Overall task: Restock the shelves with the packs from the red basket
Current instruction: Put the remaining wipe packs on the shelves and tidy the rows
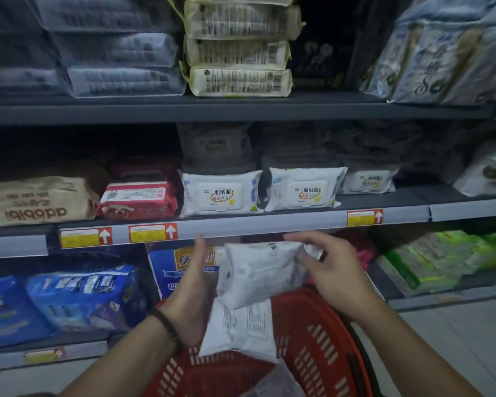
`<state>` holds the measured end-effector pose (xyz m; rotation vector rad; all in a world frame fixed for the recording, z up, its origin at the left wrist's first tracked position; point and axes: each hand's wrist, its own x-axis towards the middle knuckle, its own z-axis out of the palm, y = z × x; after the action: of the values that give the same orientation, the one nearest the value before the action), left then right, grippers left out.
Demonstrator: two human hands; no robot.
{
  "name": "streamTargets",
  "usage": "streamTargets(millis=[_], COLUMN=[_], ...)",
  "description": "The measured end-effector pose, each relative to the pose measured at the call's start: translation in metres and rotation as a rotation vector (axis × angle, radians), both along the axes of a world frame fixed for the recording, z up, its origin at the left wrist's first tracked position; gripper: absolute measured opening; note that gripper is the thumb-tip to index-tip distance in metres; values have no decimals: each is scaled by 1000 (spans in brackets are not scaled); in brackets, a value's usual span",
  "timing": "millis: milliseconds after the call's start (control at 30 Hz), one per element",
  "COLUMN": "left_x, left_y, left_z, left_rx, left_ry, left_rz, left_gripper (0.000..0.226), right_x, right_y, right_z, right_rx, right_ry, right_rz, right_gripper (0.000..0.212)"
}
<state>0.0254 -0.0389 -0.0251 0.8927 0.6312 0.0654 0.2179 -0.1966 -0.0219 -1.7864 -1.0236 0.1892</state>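
Note:
Two white wipe packs hang above the red basket (312, 348), back sides facing me. My left hand (192, 296) supports the lower white pack (241, 330) from the left. The upper white pack (258, 270) lies tilted across it, and my right hand (332, 270) pinches its right end. Both hands are just below the middle shelf's edge (255, 223). On that shelf stand matching white wipe packs (221, 193) in a row. Another pack (272, 382) shows low in the basket.
Brown and red packs (138, 199) sit left on the middle shelf. The top shelf holds grey and cream stacks (238, 50). Blue packs (78, 296) fill the lower left shelf and green ones (441, 256) the lower right. Red-and-yellow price tags (152, 232) line the shelf edge.

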Motion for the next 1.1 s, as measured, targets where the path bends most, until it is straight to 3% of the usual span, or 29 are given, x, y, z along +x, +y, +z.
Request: streamTargets(millis=[100, 200, 500, 567, 600, 633, 733, 767, 833, 933, 1000, 1100], left_x=[-1, -2, -6, -6, -7, -7, -7, -7, -8, -8, -12, -14], left_y=[-2, -10, -11, -12, -12, -12, -10, -11, -9, -6, -2, 8], left_z=[-9, -9, -8, -5, -4, -3, -2, 0, 4, 12, 19, 18], left_rx=[-77, -95, 112, 179, 204, 228, 291, 316, 335, 171, 55, 87], left_ry=[-11, -71, -168, -179, -175, -169, -168, -160, -147, -213, -259, -332], left_rz=[-27, -32, 200, 213, 220, 231, 244, 241, 248, 171, 133, 57], left_gripper=[116, 96, 62, 62, 63, 65, 72, 74, 74, 49, 55, 39], right_x=[-4, -10, -17, -24, -30, -34, -42, -45, -47, -39, -32, -28], right_y=[7, 17, 28, 29, 28, 25, 17, 17, 16, 13, 11, 13], right_z=[0, -6, -19, -19, -17, -14, -6, -3, 4, 6, 5, -2], right_rx=[292, 462, 301, 287, 269, 214, -87, -158, -227, -292, -225, -137], right_ry=[34, 98, 158, 222, 197, 89, -435, -483, -341, -236, -141, 166], right_rz=[-129, -130, -149, -151, -146, -144, -39, 11, 58, 23, -36, -92], right_gripper=[44, 44, 52, 40, 31, 35, 78, 86, 99, 111, 106, 89])
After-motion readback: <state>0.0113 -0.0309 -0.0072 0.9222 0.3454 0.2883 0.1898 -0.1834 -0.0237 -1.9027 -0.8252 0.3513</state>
